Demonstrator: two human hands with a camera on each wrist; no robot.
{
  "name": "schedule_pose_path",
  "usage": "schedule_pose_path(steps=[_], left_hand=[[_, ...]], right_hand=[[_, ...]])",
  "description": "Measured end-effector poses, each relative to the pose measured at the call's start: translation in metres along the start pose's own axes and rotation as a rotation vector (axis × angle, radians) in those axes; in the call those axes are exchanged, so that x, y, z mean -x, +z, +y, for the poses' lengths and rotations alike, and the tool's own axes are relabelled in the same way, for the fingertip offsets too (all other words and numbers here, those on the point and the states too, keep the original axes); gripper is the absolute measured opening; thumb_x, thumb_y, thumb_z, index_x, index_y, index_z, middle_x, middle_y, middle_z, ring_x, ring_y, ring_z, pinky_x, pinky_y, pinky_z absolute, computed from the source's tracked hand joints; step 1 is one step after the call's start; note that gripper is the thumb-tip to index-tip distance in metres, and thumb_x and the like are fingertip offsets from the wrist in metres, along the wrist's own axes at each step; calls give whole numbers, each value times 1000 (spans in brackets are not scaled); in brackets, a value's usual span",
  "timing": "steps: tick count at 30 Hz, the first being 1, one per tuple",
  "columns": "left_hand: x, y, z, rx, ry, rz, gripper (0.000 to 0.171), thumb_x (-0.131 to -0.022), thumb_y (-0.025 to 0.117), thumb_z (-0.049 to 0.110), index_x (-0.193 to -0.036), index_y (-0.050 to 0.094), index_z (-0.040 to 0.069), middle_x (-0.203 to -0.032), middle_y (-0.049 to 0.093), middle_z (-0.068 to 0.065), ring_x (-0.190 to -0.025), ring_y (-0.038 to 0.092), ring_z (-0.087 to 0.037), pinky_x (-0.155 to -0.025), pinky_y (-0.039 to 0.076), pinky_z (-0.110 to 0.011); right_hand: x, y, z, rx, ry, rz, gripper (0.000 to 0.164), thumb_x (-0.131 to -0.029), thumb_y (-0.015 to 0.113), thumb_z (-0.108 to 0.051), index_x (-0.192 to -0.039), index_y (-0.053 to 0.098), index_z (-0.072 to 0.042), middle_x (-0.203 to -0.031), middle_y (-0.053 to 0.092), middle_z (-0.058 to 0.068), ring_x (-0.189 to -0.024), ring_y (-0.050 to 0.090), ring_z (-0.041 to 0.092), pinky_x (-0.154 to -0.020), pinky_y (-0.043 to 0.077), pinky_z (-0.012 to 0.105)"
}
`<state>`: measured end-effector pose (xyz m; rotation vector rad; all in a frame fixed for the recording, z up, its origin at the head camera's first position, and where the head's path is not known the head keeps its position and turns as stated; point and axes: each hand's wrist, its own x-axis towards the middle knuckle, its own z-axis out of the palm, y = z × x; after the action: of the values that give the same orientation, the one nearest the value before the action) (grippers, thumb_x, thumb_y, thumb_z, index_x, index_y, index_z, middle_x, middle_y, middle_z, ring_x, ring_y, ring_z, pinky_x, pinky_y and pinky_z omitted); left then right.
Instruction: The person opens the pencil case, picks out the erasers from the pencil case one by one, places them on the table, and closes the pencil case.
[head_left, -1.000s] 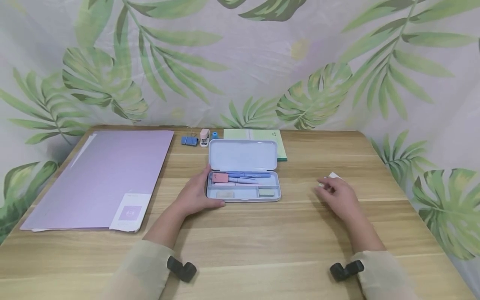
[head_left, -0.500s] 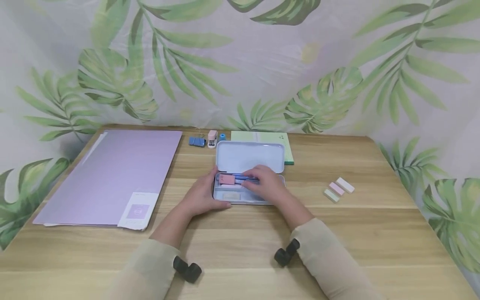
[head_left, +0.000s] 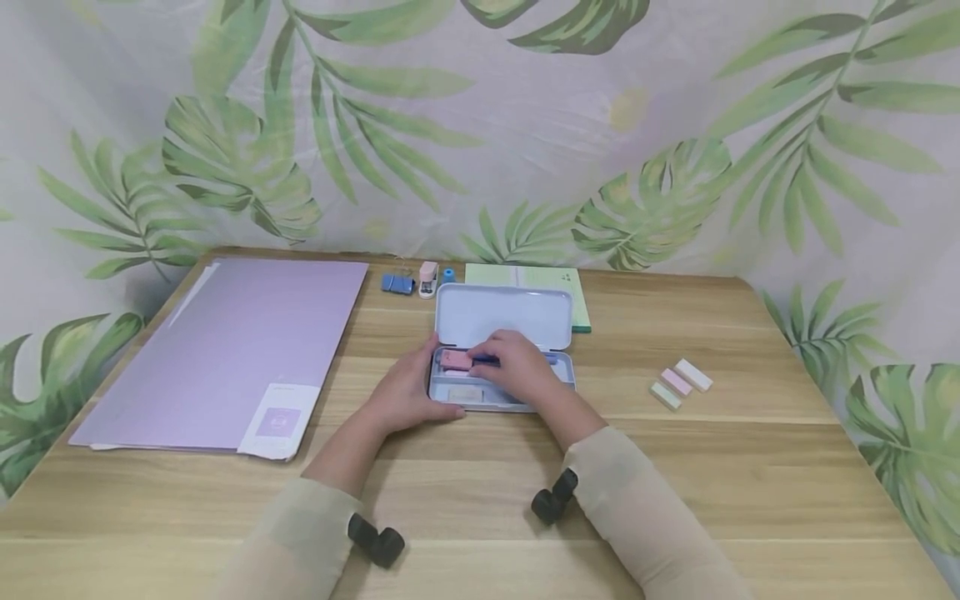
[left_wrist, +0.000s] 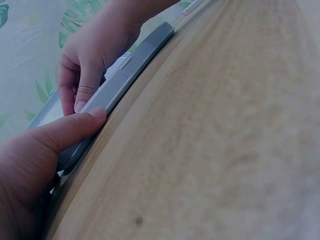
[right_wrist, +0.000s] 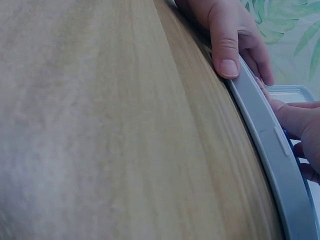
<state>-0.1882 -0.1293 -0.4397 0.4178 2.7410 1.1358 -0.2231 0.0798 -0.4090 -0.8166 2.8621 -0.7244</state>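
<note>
A light blue pencil case (head_left: 502, 407) lies on the table with its lid (head_left: 504, 317) raised at the back. My left hand (head_left: 405, 387) grips its left end, thumb along the front wall and fingers behind. My right hand (head_left: 517, 367) reaches into the back compartment, thumb and fingertips pinching the right end of a pink eraser (head_left: 455, 359). Blue pens (head_left: 551, 359) lie in that compartment, partly covered by the right hand. A whitish block (head_left: 465, 394) sits in the front compartment. In the right wrist view, my left thumb (right_wrist: 228, 62) presses the case's front rim.
White, pink and green small blocks (head_left: 677, 382) lie in a row at the right. Purple folder (head_left: 225, 350) at left. Behind the case are a blue binder clip (head_left: 397, 284), a pink stapler (head_left: 427, 279), a small blue item (head_left: 448, 275) and a green notebook (head_left: 581, 300).
My right hand has left the small blocks at the right, come into the pencil case, and slid left to the pink eraser. My left hand keeps its grip on the case.
</note>
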Motion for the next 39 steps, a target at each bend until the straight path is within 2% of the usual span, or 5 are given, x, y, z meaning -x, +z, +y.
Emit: schedule_pose_path(steps=[14, 21, 30, 34, 39], left_hand=[[0, 7, 2, 15, -6, -18, 128, -65, 86, 52, -158, 10, 11, -159, 31, -15, -144, 34, -35, -116, 32, -54], [-1, 9, 1, 12, 21, 4, 128, -62, 88, 50, -158, 14, 10, -156, 36, -17, -141, 39, -35, -115, 34, -52], [-1, 4, 1, 0, 14, 12, 127, -63, 88, 50, -157, 14, 9, -155, 36, -18, -142, 37, -36, -116, 32, -52], [-2, 2, 0, -2, 16, 14, 127, -62, 88, 49, -157, 14, 9, -155, 36, -19, -142, 37, -36, -117, 32, -52], [-3, 1, 0, -15, 17, 5, 128, -63, 87, 52, -158, 13, 9, -156, 36, -19, -143, 36, -38, -116, 31, -53]], right_hand=[[0, 3, 1, 36, 68, 2, 32, -89, 72, -34, -113, 73, -13, -106, 68, 3, -104, 60, 20, -99, 48, 36], [24, -7, 16, -61, 50, 173, 28, -86, 73, -29, -107, 74, -10, -100, 68, 4, -100, 60, 21, -94, 50, 38], [107, -55, 81, -181, 326, 316, 36, -89, 70, -36, -116, 70, -12, -116, 67, 8, -106, 60, 29, -91, 49, 46], [158, -74, 121, -106, 420, 459, 34, -89, 70, -28, -114, 71, -6, -105, 69, 15, -93, 58, 22, -80, 48, 34], [215, -89, 160, -36, 550, 576, 34, -88, 71, -26, -110, 71, 0, -101, 67, 17, -81, 45, -1, -68, 38, 17]])
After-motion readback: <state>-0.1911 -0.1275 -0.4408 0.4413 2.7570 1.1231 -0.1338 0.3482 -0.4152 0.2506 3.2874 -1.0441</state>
